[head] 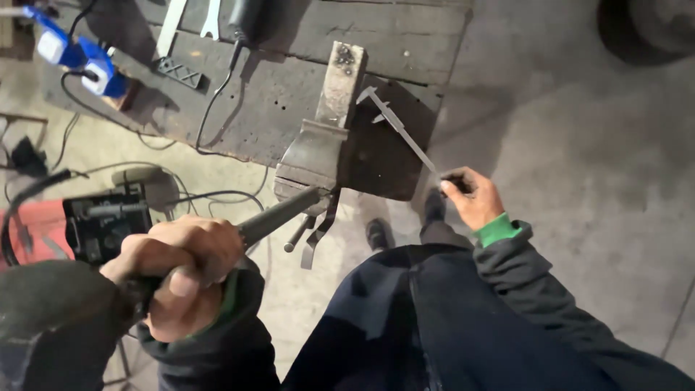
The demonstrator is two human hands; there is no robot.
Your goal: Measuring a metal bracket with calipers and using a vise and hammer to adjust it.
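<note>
Looking down from the head view: your left hand (181,275) is drawn in close at lower left, fist wrapped tight about the handle of a long file (279,216) whose far end meets the bench vise (313,156) at the workbench (405,43) edge. Your right hand (472,197) reaches forward (green cuff showing), fingertips pinched on the near end of a vernier caliper (394,124) that slants up toward the vise's metal bar (342,80).
</note>
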